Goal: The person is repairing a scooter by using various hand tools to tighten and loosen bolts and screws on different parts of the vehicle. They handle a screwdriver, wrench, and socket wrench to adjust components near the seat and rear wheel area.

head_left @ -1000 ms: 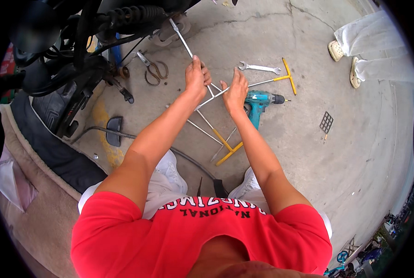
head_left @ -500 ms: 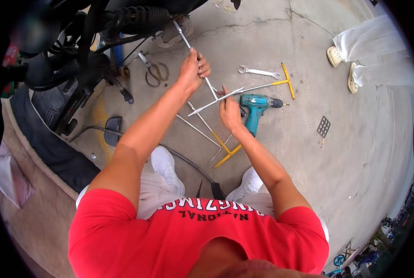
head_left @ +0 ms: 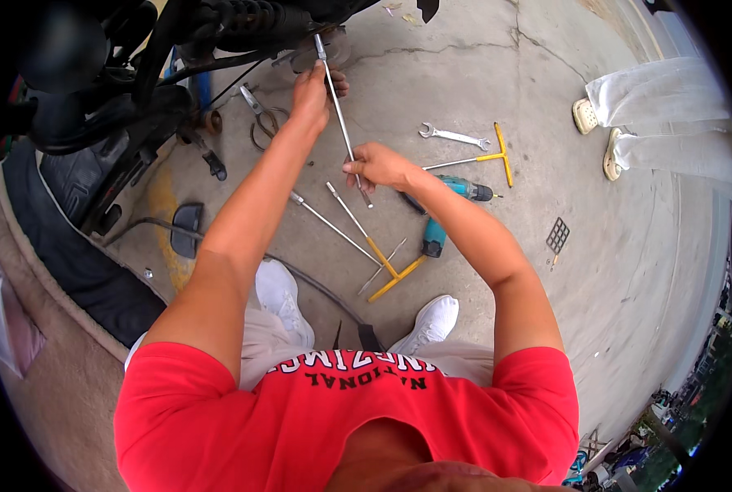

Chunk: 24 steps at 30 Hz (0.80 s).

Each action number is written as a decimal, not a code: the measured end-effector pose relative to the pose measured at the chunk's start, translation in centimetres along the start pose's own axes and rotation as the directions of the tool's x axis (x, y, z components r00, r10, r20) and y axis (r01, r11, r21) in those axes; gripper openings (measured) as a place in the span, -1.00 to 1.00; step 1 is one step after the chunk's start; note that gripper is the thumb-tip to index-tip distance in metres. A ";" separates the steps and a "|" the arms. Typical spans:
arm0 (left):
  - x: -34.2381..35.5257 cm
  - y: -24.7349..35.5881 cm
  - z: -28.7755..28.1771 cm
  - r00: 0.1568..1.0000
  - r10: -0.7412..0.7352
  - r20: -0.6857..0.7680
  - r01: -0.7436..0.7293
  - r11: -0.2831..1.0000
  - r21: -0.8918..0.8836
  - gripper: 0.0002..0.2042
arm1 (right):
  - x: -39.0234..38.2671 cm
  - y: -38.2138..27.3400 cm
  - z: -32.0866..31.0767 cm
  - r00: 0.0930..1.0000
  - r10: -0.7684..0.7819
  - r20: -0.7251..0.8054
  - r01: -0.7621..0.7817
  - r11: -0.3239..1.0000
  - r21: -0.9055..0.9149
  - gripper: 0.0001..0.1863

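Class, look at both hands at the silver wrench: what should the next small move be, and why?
Probably a slight turn of the silver wrench by the right hand: it grips near the lower end, the left hand is placed to steady the upper shaft, and the top reaches the dark machine.

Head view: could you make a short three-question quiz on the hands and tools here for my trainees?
1. True or false: the right forearm hides part of the teal drill.
2. Fill in: the ___ hand is nearer the black machinery along the metal rod.
3. The T-handled tool beside the spanner has a handle that is: A red, B yellow, C green.

Key: 1 true; 2 left; 3 B.
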State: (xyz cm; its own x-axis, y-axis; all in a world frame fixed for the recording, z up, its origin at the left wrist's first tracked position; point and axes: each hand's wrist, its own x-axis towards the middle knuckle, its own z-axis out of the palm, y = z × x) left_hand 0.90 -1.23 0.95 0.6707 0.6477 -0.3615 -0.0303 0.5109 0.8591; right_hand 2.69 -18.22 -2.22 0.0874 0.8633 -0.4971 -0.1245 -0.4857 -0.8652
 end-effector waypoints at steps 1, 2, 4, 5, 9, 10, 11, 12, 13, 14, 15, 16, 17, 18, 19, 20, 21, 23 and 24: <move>-0.3 0.1 0.0 0.999 -0.036 -0.003 0.036 0.999 0.007 -0.71 | -0.5 0.2 0.5 0.993 0.017 -0.117 -0.031 0.992 -0.119 -0.76; -0.8 -0.5 -0.4 0.997 -0.068 0.041 0.068 0.998 -0.016 -0.71 | -1.1 0.5 1.2 0.972 0.018 -0.233 -0.074 0.970 -0.233 -0.76; -2.1 -2.2 -1.1 0.982 -0.113 0.150 0.123 0.991 -0.057 -0.71 | -2.8 2.0 2.8 0.968 0.027 -0.251 -0.072 0.983 -0.169 -0.74; -3.1 -3.1 -1.4 0.978 -0.114 0.173 0.126 0.990 -0.059 -0.71 | -3.5 3.1 3.4 0.975 0.042 -0.219 -0.080 0.983 -0.167 -0.73; -4.5 -4.9 -2.9 0.975 -0.108 0.194 0.112 0.994 -0.012 -0.69 | -2.7 5.3 1.5 0.941 -0.337 0.028 0.246 0.627 -0.739 -0.67; -4.6 -4.7 -4.0 0.980 -0.098 0.172 0.098 0.995 0.011 -0.69 | -2.9 1.2 0.5 0.998 0.037 0.056 0.010 0.741 -0.671 -0.63; -4.3 -4.3 -4.8 0.979 -0.124 0.163 0.117 0.992 0.052 -0.69 | -1.9 0.4 -0.8 0.981 0.192 0.010 -0.153 0.815 -0.559 -0.66; -4.1 -3.8 -5.6 0.974 -0.156 0.162 0.141 0.985 0.098 -0.69 | -0.9 0.1 -2.3 0.986 0.146 -0.077 -0.165 0.887 -0.431 -0.68; -4.6 -3.5 -6.7 0.969 -0.196 0.152 0.176 0.975 0.138 -0.69 | 0.2 0.4 -3.4 0.979 0.125 -0.163 -0.169 0.941 -0.293 -0.69; -4.8 -3.1 -7.5 0.956 -0.261 0.132 0.238 0.958 0.162 -0.70 | 1.4 0.8 -4.4 0.966 0.081 -0.244 -0.140 0.962 -0.235 -0.71; -4.6 -2.5 -8.2 0.940 -0.321 0.119 0.296 0.937 0.186 -0.70 | 2.8 1.2 -5.5 0.942 0.038 -0.333 -0.104 0.978 -0.182 -0.74; -4.7 -2.2 -9.2 0.919 -0.380 0.099 0.354 0.911 0.212 -0.71 | 4.2 2.1 -6.2 0.914 0.004 -0.406 -0.104 0.969 -0.224 -0.75; -4.6 -2.3 -10.4 0.907 -0.415 0.067 0.389 0.889 0.241 -0.71 | 5.7 3.1 -6.6 0.879 -0.040 -0.475 -0.103 0.957 -0.271 -0.75; -4.5 -2.6 -11.5 0.907 -0.420 0.025 0.403 0.884 0.237 -0.72 | 7.1 4.0 -6.8 0.840 -0.121 -0.529 -0.107 0.919 -0.380 -0.74; -4.6 -3.0 -12.5 0.906 -0.424 -0.016 0.415 0.879 0.234 -0.72 | 8.5 4.5 -6.8 0.794 -0.208 -0.572 -0.120 0.868 -0.482 -0.73; -4.7 -3.6 -13.2 0.903 -0.425 -0.056 0.426 0.875 0.232 -0.72 | 9.8 4.9 -6.9 0.741 -0.297 -0.602 -0.144 0.805 -0.575 -0.72; -5.0 -4.4 -13.8 0.907 -0.415 -0.073 0.421 0.881 0.217 -0.72 | 11.0 4.7 -6.5 0.674 -0.333 -0.660 -0.146 0.816 -0.560 -0.67; -5.5 -5.8 -13.8 0.909 -0.409 -0.085 0.418 0.887 0.197 -0.72 | 13.1 5.1 -7.2 0.538 -0.551 -0.638 -0.144 0.686 -0.714 -0.67; -5.9 -6.5 -13.6 0.899 -0.432 -0.077 0.439 0.883 0.169 -0.72 | 14.1 5.4 -7.6 0.469 -0.649 -0.599 -0.153 0.608 -0.779 -0.66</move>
State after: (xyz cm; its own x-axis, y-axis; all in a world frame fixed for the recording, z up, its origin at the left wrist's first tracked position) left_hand -12.94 -0.70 -7.39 0.5584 0.4052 -0.7238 0.3926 0.6395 0.6609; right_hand 10.75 -9.69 -14.40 0.7136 0.6378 0.2898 0.6811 -0.5347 -0.5002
